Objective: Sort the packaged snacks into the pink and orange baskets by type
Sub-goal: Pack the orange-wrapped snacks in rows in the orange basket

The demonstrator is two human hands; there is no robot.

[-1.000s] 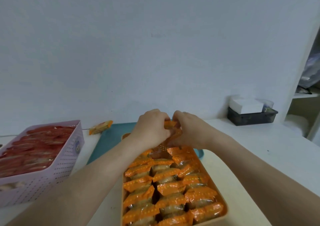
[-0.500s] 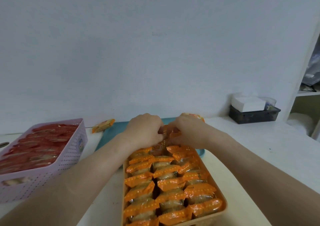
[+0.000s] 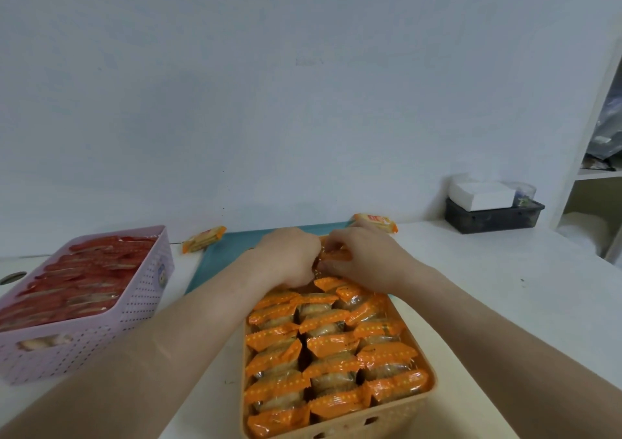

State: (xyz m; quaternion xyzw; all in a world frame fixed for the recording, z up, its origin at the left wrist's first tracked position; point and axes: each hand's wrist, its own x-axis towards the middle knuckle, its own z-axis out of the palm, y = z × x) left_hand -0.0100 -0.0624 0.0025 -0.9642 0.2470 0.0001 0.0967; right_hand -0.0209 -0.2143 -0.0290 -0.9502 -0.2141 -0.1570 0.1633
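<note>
Tucking a snack into place is the step in hand, judged from the single head view. Both hands meet at the far end of the orange basket (image 3: 387,418). The left hand (image 3: 289,257) and the right hand (image 3: 361,258) are curled, knuckles up, and together pinch one orange packet (image 3: 335,255) just above the basket's last row. How the fingertips lie underneath is hidden.

The orange basket stands in front of the person, packed with orange-wrapped snacks (image 3: 331,344) standing on edge in three rows. Only the far end looks to have room. To the left, well apart, the pink basket (image 3: 134,314) is filled nearly to its rim with red-wrapped snacks (image 3: 77,277) lying flat.

The sort looks nearly finished, since each basket holds one kind only. What is left seems small: the held packet must be seated, and two strays lie on the table (image 3: 505,287). The left stray packet (image 3: 203,238) lies beside the far corner of the teal tray (image 3: 229,253). The right stray packet (image 3: 375,221) lies just behind the right hand. Both have orange wrappers, so both likely belong in the orange basket, though their print is too small to read.

A dark box (image 3: 493,216) with a white block on it sits by the wall at right.
</note>
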